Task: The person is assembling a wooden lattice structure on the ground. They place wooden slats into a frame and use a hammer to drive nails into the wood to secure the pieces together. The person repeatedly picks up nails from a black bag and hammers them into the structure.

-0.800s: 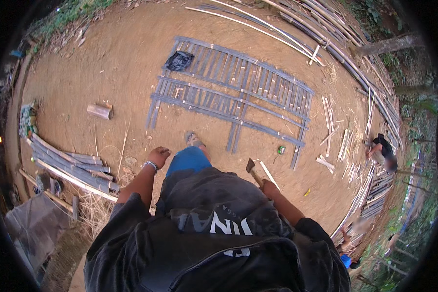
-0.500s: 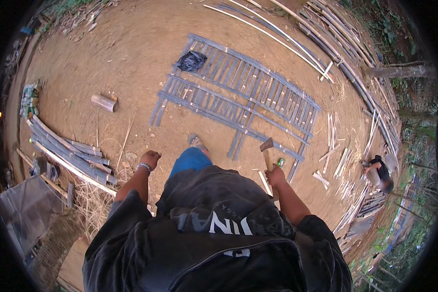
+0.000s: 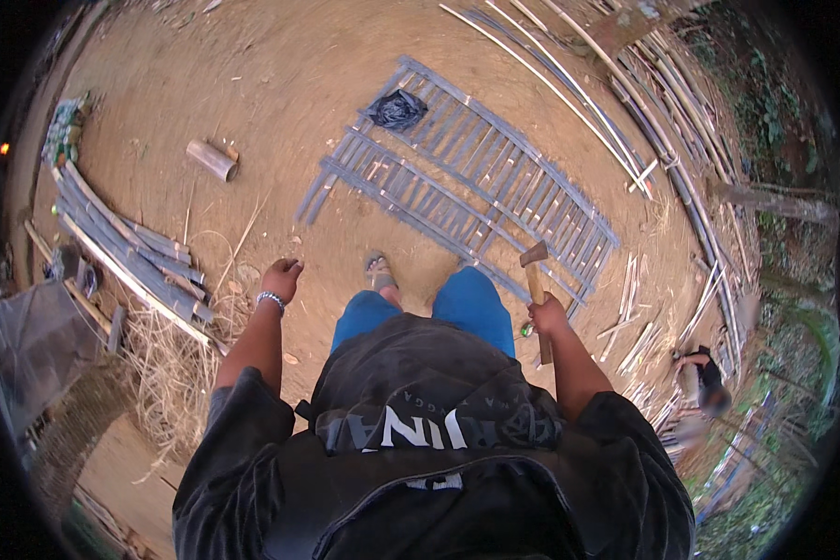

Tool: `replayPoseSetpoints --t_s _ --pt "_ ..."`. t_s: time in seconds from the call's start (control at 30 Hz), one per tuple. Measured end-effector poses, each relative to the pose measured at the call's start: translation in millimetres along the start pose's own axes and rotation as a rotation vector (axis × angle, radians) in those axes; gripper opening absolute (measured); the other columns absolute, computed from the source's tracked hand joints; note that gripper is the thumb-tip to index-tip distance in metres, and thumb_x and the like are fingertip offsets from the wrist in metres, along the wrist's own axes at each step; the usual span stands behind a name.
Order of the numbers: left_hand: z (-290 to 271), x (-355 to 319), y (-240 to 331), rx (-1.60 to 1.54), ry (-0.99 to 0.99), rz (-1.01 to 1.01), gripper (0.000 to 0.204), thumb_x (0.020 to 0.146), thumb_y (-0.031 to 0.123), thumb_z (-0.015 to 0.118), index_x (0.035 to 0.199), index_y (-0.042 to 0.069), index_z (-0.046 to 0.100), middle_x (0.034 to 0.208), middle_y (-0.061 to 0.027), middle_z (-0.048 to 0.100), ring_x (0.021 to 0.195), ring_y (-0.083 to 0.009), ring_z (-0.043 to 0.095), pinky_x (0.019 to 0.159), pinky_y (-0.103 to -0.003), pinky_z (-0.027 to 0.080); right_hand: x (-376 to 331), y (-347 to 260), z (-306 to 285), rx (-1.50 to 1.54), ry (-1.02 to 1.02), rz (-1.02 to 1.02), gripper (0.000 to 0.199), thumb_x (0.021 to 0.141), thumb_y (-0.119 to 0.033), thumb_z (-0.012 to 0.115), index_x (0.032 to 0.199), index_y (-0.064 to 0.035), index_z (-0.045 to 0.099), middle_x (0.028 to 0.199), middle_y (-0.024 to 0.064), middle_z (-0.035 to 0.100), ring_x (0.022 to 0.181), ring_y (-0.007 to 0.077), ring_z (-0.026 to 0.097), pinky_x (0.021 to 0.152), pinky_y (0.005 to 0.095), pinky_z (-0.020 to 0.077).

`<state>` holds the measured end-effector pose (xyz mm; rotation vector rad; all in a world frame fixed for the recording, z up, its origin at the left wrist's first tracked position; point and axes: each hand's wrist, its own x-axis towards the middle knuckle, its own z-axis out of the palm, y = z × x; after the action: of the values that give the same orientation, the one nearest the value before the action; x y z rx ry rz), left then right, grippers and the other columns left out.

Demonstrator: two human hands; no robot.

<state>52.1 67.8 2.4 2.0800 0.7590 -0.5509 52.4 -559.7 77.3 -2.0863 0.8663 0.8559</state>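
My right hand (image 3: 551, 315) grips the wooden handle of a hatchet (image 3: 534, 254), its rusty brown head up and pointing away from me. My left hand (image 3: 282, 280), with a bead bracelet at the wrist, hangs free over the dirt; its fingers are loosely curled and nothing shows in them. Ahead on the ground lies a slatted bamboo frame (image 3: 397, 203), dark rails with many crosspieces. A crumpled black plastic bag (image 3: 397, 110) rests on its far left corner. Beside my right hand, a small green can (image 3: 527, 329) is partly visible on the ground.
A short log (image 3: 213, 159) lies at the left, above a stack of split bamboo (image 3: 131, 252) and dry shavings (image 3: 163, 364). Long bamboo poles (image 3: 667, 159) line the right edge, with pale strips (image 3: 630, 289) nearer. Another person (image 3: 707, 373) crouches at the far right.
I have stepped forward: both knees in blue shorts now show, and the bamboo frame has shifted right in view. The hatchet stays in my right hand, its handle more fully visible.
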Motion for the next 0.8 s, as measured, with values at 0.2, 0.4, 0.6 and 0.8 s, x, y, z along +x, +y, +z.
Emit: replayPoseSetpoints --t_s 0.2,0.4,0.6,0.8 --pt "26 -57 -69 -0.016 -0.006 -0.182 0.045 0.093 0.038 0.073 0.114 -0.001 0.075 0.11 -0.0183 0.077 0.105 -0.0295 0.074 0.095 -0.039 0.054 27 -30 -25 -0.054 -0.021 0.046 0.023 0.096 -0.012 0.067 0.113 -0.005 0.053 0.073 0.007 0.058 0.051 0.0173 0.055 0.044 0.0362 0.0458" --pt "67 -111 -87 -0.046 0.072 -0.338 0.039 0.093 0.034 0.075 0.107 -0.002 0.075 0.103 -0.0173 0.078 0.097 -0.0283 0.074 0.09 -0.039 0.055 74 -73 -46 -0.11 -0.135 0.076 0.025 0.097 -0.009 0.065 0.119 -0.0045 0.054 0.076 0.0081 0.06 0.052 0.0183 0.056 0.045 0.0366 0.0471" --pt "123 -117 -46 -0.291 0.164 -0.495 0.04 0.094 0.035 0.075 0.109 -0.001 0.075 0.105 -0.0164 0.078 0.098 -0.027 0.074 0.09 -0.038 0.056 174 -130 -64 -0.583 -0.164 -0.279 0.034 0.091 -0.017 0.067 0.121 -0.0017 0.063 0.09 0.0233 0.07 0.079 0.0382 0.07 0.069 0.048 0.0563" --pt "185 -85 75 -0.174 0.061 -0.338 0.041 0.094 0.032 0.072 0.119 0.0 0.073 0.117 -0.0198 0.075 0.108 -0.0319 0.072 0.096 -0.04 0.055 260 -210 -62 -0.793 -0.3 -0.479 0.042 0.092 -0.023 0.068 0.126 0.0015 0.062 0.109 0.0269 0.072 0.102 0.0421 0.07 0.09 0.0474 0.0546"
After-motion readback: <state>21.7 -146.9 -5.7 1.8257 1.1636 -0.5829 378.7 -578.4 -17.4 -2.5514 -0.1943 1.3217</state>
